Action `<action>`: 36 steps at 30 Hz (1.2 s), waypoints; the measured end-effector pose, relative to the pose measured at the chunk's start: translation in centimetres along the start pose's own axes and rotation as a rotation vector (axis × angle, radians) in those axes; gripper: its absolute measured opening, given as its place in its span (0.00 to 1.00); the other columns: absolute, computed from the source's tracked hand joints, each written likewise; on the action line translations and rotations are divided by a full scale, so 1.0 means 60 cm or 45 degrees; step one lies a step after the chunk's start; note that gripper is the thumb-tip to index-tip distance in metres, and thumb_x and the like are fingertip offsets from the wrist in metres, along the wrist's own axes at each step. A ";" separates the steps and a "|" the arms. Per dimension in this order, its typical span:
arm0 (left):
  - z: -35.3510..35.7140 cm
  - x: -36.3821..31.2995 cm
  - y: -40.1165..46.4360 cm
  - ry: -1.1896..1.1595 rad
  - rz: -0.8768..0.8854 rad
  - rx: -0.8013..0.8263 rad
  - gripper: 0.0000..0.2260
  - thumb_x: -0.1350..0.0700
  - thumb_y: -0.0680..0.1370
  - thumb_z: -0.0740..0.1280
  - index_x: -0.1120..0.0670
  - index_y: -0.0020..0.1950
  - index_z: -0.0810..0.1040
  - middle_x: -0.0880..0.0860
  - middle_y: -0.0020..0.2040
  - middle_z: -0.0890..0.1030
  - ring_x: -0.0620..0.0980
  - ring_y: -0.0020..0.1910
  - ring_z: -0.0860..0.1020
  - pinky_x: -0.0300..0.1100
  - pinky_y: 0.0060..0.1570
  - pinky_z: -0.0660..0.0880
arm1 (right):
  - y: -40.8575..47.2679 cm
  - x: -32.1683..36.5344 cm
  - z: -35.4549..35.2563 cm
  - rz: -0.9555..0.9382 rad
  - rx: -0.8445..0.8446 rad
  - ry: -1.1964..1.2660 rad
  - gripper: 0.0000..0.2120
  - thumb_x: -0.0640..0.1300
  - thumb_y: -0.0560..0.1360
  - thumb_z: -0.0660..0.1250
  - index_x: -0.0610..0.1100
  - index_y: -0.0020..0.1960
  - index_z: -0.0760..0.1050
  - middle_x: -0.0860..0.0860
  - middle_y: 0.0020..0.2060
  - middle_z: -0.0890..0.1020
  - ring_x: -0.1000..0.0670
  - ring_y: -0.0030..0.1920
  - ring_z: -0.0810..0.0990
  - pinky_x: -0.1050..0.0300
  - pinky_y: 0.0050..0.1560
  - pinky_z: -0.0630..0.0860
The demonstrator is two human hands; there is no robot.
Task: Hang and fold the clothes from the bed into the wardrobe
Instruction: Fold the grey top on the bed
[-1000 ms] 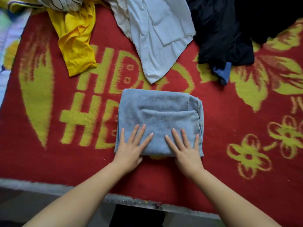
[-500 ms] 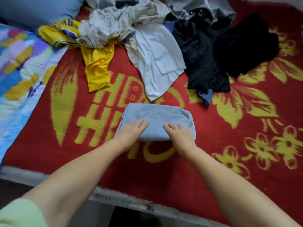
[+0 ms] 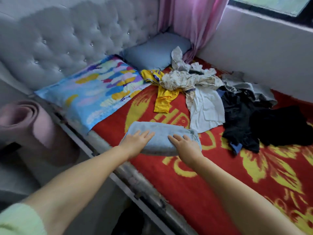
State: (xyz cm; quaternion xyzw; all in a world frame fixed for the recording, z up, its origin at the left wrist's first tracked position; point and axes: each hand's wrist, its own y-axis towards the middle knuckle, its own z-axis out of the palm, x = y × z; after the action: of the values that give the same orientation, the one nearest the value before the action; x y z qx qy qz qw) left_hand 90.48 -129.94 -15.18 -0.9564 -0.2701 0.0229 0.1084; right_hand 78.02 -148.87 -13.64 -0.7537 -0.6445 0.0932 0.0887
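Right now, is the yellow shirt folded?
No: the yellow shirt lies crumpled in the pile; only the blue garment under both hands is folded.

We see a red bed cover [image 3: 194, 192] with yellow flowers, a pale blue folded garment [image 3: 160, 133], a yellow shirt [image 3: 163, 100], a white top [image 3: 206, 109], black clothes [image 3: 254, 126], and a pink curtain [image 3: 191, 22].

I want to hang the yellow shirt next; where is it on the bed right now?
In the head view the yellow shirt lies crumpled left of the white garment, beyond the folded blue garment.
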 end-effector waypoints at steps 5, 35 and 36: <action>-0.006 0.091 -0.192 -0.125 -0.292 0.016 0.34 0.67 0.78 0.58 0.49 0.79 0.45 0.52 0.79 0.51 0.54 0.75 0.57 0.50 0.68 0.64 | 0.017 0.169 -0.051 -0.303 -0.030 -0.046 0.30 0.38 0.77 0.61 0.52 0.75 0.55 0.51 0.70 0.65 0.42 0.64 0.68 0.45 0.53 0.75; 0.297 0.470 -1.269 -0.579 -1.188 0.286 0.42 0.66 0.74 0.67 0.50 0.79 0.43 0.53 0.79 0.53 0.59 0.72 0.64 0.51 0.64 0.69 | -0.110 1.323 0.032 -1.146 0.301 -0.318 0.25 0.48 0.82 0.53 0.64 0.75 0.53 0.58 0.72 0.66 0.48 0.70 0.69 0.46 0.73 0.55; 0.306 0.480 -1.278 -0.607 -1.194 0.304 0.42 0.65 0.75 0.67 0.51 0.79 0.43 0.54 0.79 0.53 0.59 0.72 0.64 0.51 0.64 0.69 | -0.102 1.341 0.035 -1.150 0.325 -0.313 0.24 0.48 0.82 0.53 0.63 0.75 0.53 0.58 0.73 0.66 0.47 0.71 0.68 0.46 0.73 0.55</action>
State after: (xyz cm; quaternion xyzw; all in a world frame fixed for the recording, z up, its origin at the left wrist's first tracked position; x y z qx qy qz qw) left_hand 73.95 -47.63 -15.85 -0.6825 -0.6807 0.2191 0.1507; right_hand 83.86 -68.41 -16.23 -0.3653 -0.8963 0.2120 0.1352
